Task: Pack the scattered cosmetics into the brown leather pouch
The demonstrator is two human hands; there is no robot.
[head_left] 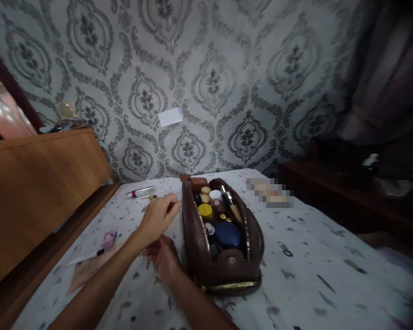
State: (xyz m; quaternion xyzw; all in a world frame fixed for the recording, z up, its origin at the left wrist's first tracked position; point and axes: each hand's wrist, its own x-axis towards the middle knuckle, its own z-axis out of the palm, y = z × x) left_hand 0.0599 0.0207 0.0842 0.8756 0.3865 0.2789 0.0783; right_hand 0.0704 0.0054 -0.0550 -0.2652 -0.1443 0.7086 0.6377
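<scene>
An open brown leather cosmetic bag (223,270) lies on a bed with a white patterned sheet (313,266). Inside it are a yellow-lidded jar (205,210), a white cap (215,195), a dark blue round compact (228,234) and a brush (231,204). My left hand (158,217) hovers by the bag's left wall, its fingertips pinched together near the zip edge; what they hold is too small to name. My right hand (163,257) rests on the sheet just below it, beside the bag. Its fingers are hidden under my left forearm.
A clear tube with a red band (140,191) and a small gold item (152,197) lie beyond my hands. A pink item (108,239) and a flat paper (89,271) lie at the left. A wooden headboard (37,192) borders the left; dark furniture (347,192) stands at the right.
</scene>
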